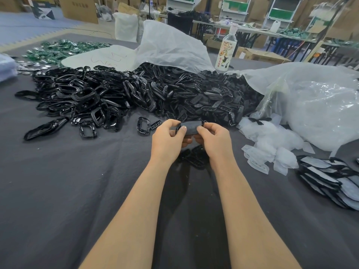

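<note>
Two hands work above the desk [58,191]. The left hand [169,135] and right hand [211,137] both pinch one small casing [191,127] between thumbs and fingers, just above the dark cloth and in front of the heaps. Its upturned face is flat, matte grey, with a glossy black rim at either end. Behind lie ring frames [87,94] and button pads [204,98], too many to count, two clear bags [174,45] and one bottle [226,53].
</note>
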`<state>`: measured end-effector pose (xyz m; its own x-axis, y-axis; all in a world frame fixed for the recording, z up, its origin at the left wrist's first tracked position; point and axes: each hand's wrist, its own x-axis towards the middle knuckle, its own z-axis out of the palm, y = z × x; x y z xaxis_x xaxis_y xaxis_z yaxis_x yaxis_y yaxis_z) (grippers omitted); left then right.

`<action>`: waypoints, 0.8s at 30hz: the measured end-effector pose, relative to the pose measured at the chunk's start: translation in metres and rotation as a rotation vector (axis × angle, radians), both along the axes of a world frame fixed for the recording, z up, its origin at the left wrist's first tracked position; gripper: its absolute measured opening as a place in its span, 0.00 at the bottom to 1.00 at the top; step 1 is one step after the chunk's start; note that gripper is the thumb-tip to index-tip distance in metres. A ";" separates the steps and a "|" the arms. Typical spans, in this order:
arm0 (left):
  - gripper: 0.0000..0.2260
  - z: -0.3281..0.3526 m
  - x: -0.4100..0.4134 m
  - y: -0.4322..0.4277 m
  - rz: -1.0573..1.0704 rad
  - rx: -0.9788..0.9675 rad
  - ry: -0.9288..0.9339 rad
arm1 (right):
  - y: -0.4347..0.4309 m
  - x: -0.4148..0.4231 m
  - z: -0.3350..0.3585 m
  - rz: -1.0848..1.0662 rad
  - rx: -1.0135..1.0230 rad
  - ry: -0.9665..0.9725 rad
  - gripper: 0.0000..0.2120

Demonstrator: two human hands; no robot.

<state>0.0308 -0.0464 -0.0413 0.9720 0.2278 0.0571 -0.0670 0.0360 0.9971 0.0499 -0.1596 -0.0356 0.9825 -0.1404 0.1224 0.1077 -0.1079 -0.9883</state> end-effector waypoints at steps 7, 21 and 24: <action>0.07 -0.001 0.001 0.000 0.021 0.037 0.000 | 0.001 -0.001 0.001 0.019 0.015 0.038 0.09; 0.07 -0.004 0.002 -0.002 -0.011 0.107 0.018 | 0.000 0.001 -0.001 -0.024 -0.113 -0.010 0.10; 0.08 -0.001 0.001 0.000 -0.011 0.046 0.003 | 0.002 0.000 0.000 -0.016 -0.083 -0.018 0.09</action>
